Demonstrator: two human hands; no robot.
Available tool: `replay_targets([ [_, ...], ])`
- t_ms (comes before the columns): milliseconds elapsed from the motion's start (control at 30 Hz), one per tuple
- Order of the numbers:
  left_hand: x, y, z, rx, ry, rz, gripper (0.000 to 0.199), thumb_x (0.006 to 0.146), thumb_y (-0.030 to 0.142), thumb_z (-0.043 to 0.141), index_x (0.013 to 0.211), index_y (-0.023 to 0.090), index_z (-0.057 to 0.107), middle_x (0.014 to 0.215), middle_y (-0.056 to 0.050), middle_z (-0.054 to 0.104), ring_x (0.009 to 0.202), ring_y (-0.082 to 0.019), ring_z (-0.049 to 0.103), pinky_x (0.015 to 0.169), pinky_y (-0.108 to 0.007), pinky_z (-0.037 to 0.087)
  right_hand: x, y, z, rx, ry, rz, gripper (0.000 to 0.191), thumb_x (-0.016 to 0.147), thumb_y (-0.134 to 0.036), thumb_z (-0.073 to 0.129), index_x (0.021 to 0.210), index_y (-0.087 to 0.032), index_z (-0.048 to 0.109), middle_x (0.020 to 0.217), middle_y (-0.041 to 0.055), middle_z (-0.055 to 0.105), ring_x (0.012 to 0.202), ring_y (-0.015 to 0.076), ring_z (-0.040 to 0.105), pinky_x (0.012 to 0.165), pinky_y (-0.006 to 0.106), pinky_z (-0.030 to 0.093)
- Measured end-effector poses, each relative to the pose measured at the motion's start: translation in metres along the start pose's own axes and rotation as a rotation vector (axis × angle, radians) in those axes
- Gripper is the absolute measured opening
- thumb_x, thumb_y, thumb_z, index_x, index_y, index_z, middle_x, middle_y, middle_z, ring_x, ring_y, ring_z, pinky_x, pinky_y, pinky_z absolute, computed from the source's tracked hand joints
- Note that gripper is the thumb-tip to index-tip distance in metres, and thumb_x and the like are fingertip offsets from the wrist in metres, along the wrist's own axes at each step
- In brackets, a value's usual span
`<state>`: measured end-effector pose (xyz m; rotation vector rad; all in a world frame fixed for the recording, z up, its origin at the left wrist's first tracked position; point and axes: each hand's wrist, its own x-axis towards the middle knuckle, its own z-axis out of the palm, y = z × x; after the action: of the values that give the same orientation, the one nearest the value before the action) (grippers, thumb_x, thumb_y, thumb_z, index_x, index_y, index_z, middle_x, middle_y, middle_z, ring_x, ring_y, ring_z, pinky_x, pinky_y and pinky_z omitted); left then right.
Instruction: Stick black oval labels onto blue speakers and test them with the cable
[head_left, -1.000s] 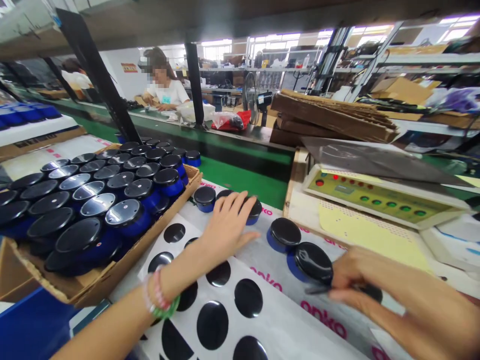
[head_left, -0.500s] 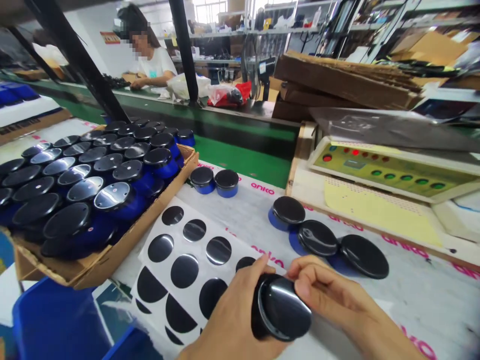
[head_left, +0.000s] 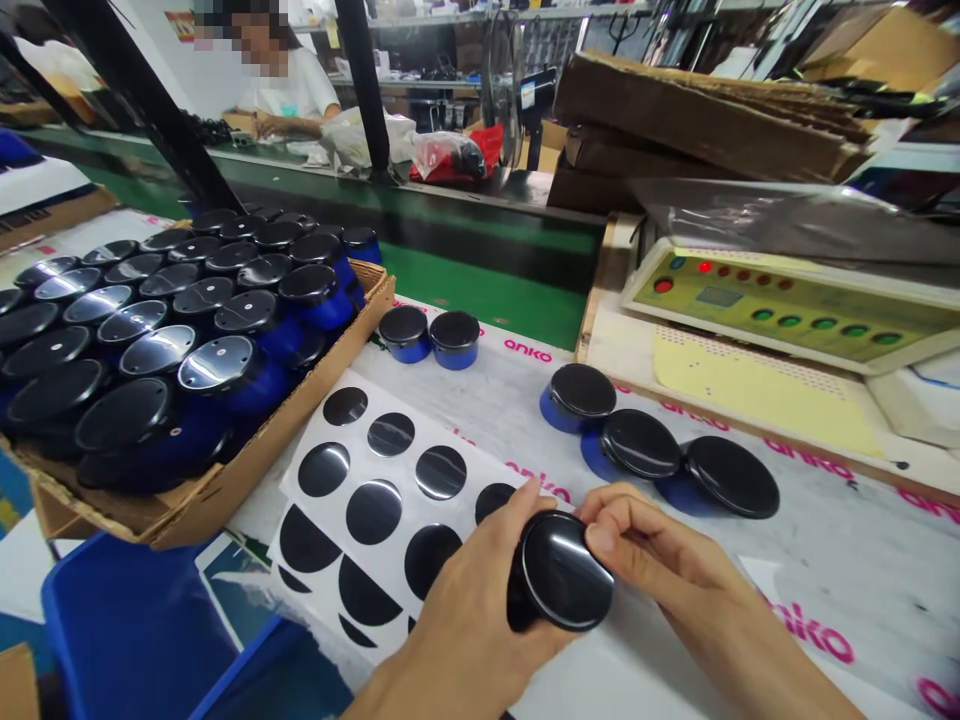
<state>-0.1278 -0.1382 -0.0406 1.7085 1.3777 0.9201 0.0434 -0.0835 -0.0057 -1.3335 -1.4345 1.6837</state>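
My left hand (head_left: 480, 600) is wrapped round the side of a round black-topped case, tilted so that its top faces me. A glossy black round sticker (head_left: 568, 570) lies on that top, inside the raised rim. My right hand (head_left: 645, 545) has thumb and fingertips pinched together at the sticker's upper right edge. Under and beside my left hand is a white sheet of black round stickers (head_left: 397, 470), some of them cut-off part circles. Beyond my right hand, several blue cases with black tops (head_left: 641, 445) stand in a row.
At left a cardboard tray (head_left: 300, 440) holds many blue-black cases, with a blue bin (head_left: 112, 630) below. Two more cases (head_left: 427, 335) stand near the tray. A control box with buttons (head_left: 772, 300) is at right. A co-worker (head_left: 289, 95) sits across the green conveyor (head_left: 495, 290).
The sticker overhung the case's rim and now lies within it. My right fingers stay at its edge. The whole view has shifted slightly with my head.
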Motion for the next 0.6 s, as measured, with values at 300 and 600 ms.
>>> replay_targets([
  [300,0.0012,-0.0013,0.0004,-0.014,0.016,0.022,0.095,0.077,0.024,0.071,0.140,0.045,0.005,0.133,0.005,0.052,0.119,-0.018,0.053,0.099,-0.036,0.047,-0.0036,0.0013,0.0022,-0.160,0.030,-0.118,0.027,0.089,-0.044,0.051,0.072,-0.022,0.052,0.087,0.0010,0.050,0.085,0.0171,0.051,0.075,0.027,0.044],
  [600,0.0007,-0.0001,0.0006,0.007,0.040,-0.009,0.090,0.076,0.023,0.071,0.139,0.046,0.012,0.133,0.006,0.053,0.118,-0.018,0.054,0.098,-0.035,0.048,-0.0054,0.0083,0.0027,-0.337,0.037,-0.214,0.022,0.095,-0.039,0.044,0.079,-0.024,0.047,0.091,0.0005,0.049,0.089,0.0163,0.051,0.079,0.030,0.042],
])
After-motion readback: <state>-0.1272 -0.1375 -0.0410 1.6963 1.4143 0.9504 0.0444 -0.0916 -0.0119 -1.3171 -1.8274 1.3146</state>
